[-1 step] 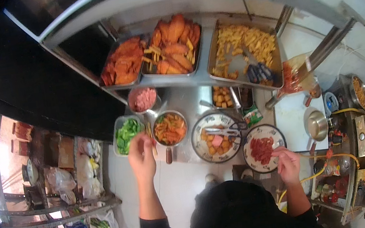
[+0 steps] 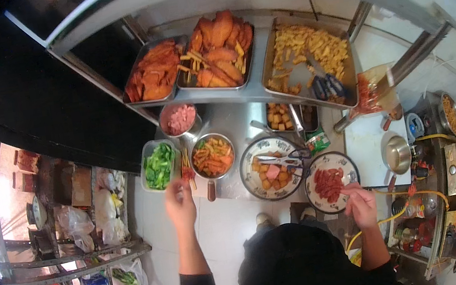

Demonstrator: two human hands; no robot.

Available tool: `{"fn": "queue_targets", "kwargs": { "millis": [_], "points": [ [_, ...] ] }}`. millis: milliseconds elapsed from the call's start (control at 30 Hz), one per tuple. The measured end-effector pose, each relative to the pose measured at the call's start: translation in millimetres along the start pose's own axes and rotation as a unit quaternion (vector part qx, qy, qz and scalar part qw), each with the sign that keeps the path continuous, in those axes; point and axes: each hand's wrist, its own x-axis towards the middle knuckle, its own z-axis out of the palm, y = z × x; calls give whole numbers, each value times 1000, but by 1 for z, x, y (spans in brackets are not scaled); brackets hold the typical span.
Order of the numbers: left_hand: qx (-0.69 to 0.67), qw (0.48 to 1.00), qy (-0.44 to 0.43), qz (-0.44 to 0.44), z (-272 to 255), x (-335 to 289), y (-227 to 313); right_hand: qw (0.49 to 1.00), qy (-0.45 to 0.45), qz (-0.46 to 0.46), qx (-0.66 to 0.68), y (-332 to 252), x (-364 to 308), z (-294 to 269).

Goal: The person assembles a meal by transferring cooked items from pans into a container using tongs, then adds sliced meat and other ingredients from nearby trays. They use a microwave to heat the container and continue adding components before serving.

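Note:
My left hand point(image 2: 180, 205) is raised below the clear tub of green leaves point(image 2: 159, 164), its fingers curled together; what they hold, if anything, is too blurred to make out. Thin wooden sticks point(image 2: 185, 160) with red ends lie between the tub and a pot of sauced orange pieces point(image 2: 212, 155). My right hand point(image 2: 362, 205) is pinched at the rim of a patterned plate point(image 2: 346, 166) of dark red meat slices point(image 2: 329, 185). Whatever is between those fingers is hidden. A second patterned plate point(image 2: 251, 182) holds browned cubes, a pink piece and metal tongs point(image 2: 281, 159).
A pot of pink meat point(image 2: 179, 119) stands behind the greens. Trays of fried food point(image 2: 221, 54) and a tray of yellow pieces point(image 2: 308, 46) sit on the raised shelf. At right are a metal saucepan point(image 2: 397, 154) and a yellow hose point(image 2: 395, 217); a storage rack point(image 2: 81, 267) is at left.
My left hand has drawn back slightly toward me, away from the sticks' red ends. My right hand remains at the meat plate. The whole view has shifted a little.

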Motion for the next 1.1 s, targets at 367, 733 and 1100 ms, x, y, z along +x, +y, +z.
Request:
{"fn": "queue_targets", "kwargs": {
  "millis": [367,733,1100],
  "points": [
    [-238,855,-213,-409,94,12,-155,914,-84,186,-351,30,39,45],
    [-186,909,-126,-352,102,19,-139,879,75,37,-470,40,134,43],
    [-185,935,-109,-282,44,-28,-72,831,180,-57,-523,87,252,45]
  ]
}}
